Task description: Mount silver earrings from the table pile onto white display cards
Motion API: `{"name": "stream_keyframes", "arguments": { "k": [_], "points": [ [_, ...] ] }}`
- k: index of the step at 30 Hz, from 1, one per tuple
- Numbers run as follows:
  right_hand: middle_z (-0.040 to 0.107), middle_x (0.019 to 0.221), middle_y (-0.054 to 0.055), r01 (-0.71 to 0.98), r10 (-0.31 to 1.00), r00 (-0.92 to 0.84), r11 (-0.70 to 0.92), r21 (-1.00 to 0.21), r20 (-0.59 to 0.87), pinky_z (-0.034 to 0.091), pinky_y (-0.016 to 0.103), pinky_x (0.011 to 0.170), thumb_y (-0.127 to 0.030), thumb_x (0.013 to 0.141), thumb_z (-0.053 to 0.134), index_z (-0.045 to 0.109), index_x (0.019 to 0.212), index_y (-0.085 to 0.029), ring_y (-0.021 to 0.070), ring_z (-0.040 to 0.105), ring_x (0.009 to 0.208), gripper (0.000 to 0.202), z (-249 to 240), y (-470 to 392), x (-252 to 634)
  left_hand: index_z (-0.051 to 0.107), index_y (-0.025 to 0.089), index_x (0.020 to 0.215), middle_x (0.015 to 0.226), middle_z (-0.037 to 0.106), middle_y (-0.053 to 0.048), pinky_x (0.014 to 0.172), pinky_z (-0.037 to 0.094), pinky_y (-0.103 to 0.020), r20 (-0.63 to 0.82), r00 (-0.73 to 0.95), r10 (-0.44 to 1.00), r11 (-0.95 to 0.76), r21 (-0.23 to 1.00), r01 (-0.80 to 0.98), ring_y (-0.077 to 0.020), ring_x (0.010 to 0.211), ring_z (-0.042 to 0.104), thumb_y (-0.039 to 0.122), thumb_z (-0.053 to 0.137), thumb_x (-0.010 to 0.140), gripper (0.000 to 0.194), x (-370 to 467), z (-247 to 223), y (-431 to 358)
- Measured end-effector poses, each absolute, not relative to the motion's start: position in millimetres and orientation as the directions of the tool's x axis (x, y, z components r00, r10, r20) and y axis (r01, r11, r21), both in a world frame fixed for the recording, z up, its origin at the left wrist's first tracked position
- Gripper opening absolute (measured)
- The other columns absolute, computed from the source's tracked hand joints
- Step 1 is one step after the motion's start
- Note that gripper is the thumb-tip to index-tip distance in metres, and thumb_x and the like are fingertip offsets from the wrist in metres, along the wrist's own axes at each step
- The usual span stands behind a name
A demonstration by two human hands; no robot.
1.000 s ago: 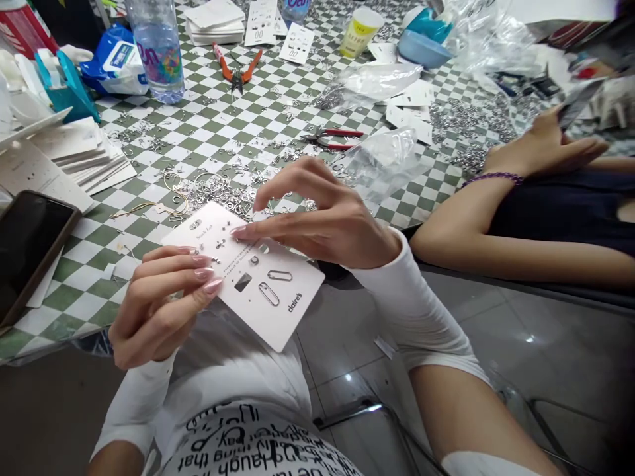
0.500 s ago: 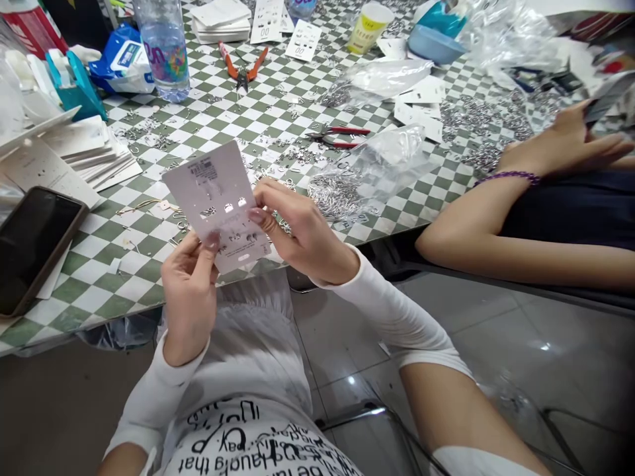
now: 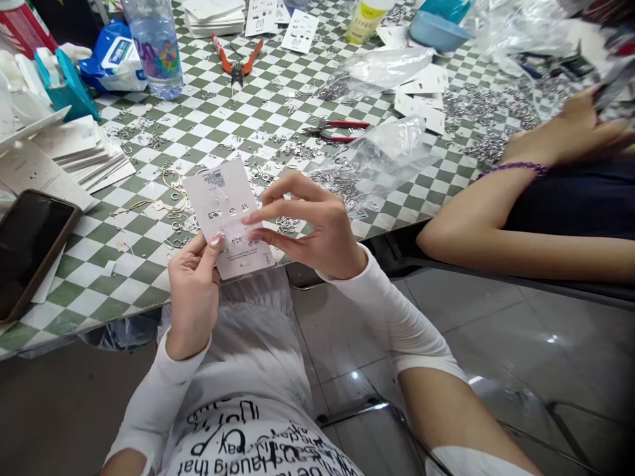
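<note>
A white earring card point(image 3: 225, 188), with a barcode and print on it and small metal pieces in rows, is tilted above the table's near edge. My left hand point(image 3: 196, 284) grips its lower left edge between thumb and fingers. My right hand point(image 3: 317, 228) is over the card's right side, thumb and index finger a little apart at its face, the other fingers bent; no item shows between them. Beyond the card, small metal findings point(image 3: 295, 151) lie scattered. Left of it is a thin gold-coloured chain or cord point(image 3: 133, 208).
Red-handled pliers point(image 3: 337, 130), orange-handled cutters point(image 3: 237, 66) and a plastic bag of metal parts point(image 3: 391, 158) lie on the checkered table. A phone point(image 3: 32, 248), card stacks point(image 3: 92, 152) and a water bottle point(image 3: 161, 56) stand left. Another person's arm point(image 3: 496, 198) rests at right.
My right thumb and index finger have come off the card's right edge and spread over its face. The card sits slightly lower and more to the right, still in my left hand.
</note>
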State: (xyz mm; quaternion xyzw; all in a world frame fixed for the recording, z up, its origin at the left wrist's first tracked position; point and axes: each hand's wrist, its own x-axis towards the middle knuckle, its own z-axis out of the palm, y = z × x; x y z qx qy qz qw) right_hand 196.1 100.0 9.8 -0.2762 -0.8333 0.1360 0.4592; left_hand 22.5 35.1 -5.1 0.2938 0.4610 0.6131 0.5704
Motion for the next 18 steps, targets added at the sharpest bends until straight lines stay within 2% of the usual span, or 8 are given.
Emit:
{"name": "stream_keyframes", "arguments": {
  "k": [2, 4, 6, 9, 11, 14, 18],
  "points": [
    [0.063, 0.09, 0.0, 0.339, 0.584, -0.435, 0.812, -0.476, 0.686, 0.048, 0.032, 0.075, -0.028, 0.09, 0.077, 0.072, 0.091, -0.023, 0.0135, 0.063, 0.084, 0.007, 7, 99, 198, 0.08, 0.018, 0.094, 0.11, 0.076, -0.009, 0.084, 0.061, -0.029, -0.192, -0.149, 0.97, 0.106, 0.885, -0.453, -0.0241, 0.106, 0.07, 0.036, 0.084, 0.08, 0.023, 23, -2, 32],
    [0.064, 0.089, 0.0, 0.367, 0.559, -0.456, 0.827, -0.425, 0.693, 0.046, 0.033, 0.076, -0.023, 0.094, 0.072, 0.069, 0.09, -0.022, 0.0136, 0.063, 0.084, 0.006, 5, 97, 198, 0.08, 0.018, 0.094, 0.109, 0.077, -0.008, 0.081, 0.061, -0.027, -0.224, -0.119, 0.967, 0.141, 0.865, -0.481, -0.0223, 0.101, 0.071, 0.034, 0.084, 0.079, 0.022, 22, 0, 27],
    [0.067, 0.092, 0.0, 0.416, 0.502, -0.509, 0.854, -0.312, 0.699, 0.045, 0.035, 0.08, -0.021, 0.1, 0.064, 0.065, 0.092, -0.022, 0.0137, 0.064, 0.085, 0.008, 3, 94, 197, 0.08, 0.019, 0.092, 0.102, 0.077, -0.008, 0.072, 0.06, -0.024, -0.261, -0.086, 0.961, 0.189, 0.854, -0.485, -0.0196, 0.089, 0.072, 0.035, 0.084, 0.079, 0.022, 19, 1, 24],
    [0.069, 0.094, -0.002, 0.453, 0.399, -0.585, 0.883, -0.124, 0.706, 0.044, 0.035, 0.082, -0.021, 0.104, 0.055, 0.058, 0.094, -0.022, 0.0128, 0.064, 0.086, 0.011, 2, 90, 194, 0.076, 0.017, 0.077, 0.078, 0.073, -0.006, 0.057, 0.055, -0.022, -0.326, -0.034, 0.945, 0.278, 0.852, -0.443, -0.017, 0.07, 0.068, 0.041, 0.087, 0.076, 0.027, 15, 1, 23],
    [0.07, 0.094, -0.002, 0.437, 0.337, -0.613, 0.898, -0.049, 0.715, 0.045, 0.035, 0.082, -0.021, 0.106, 0.053, 0.057, 0.096, -0.021, 0.0123, 0.064, 0.087, 0.011, 2, 89, 192, 0.076, 0.016, 0.076, 0.072, 0.07, -0.005, 0.055, 0.054, -0.022, -0.352, -0.016, 0.936, 0.316, 0.858, -0.406, -0.0168, 0.066, 0.067, 0.043, 0.089, 0.073, 0.03, 14, 2, 24],
    [0.07, 0.094, -0.002, 0.399, 0.278, -0.638, 0.917, 0.0, 0.719, 0.046, 0.035, 0.082, -0.021, 0.105, 0.055, 0.058, 0.097, -0.02, 0.0115, 0.065, 0.088, 0.009, 5, 88, 193, 0.078, 0.017, 0.087, 0.076, 0.072, -0.005, 0.06, 0.055, -0.022, -0.35, 0.002, 0.937, 0.328, 0.878, -0.348, -0.017, 0.07, 0.067, 0.042, 0.09, 0.071, 0.032, 12, 5, 26],
    [0.071, 0.091, -0.003, 0.361, 0.243, -0.682, 0.932, 0.029, 0.69, 0.049, 0.033, 0.083, -0.019, 0.104, 0.055, 0.061, 0.093, -0.02, 0.0093, 0.066, 0.088, 0.012, 9, 86, 196, 0.072, 0.015, 0.07, 0.064, 0.064, -0.004, 0.055, 0.05, -0.022, -0.363, 0.077, 0.929, 0.371, 0.907, -0.202, -0.0145, 0.061, 0.06, 0.045, 0.087, 0.075, 0.034, 5, 7, 25]
  ]
}}
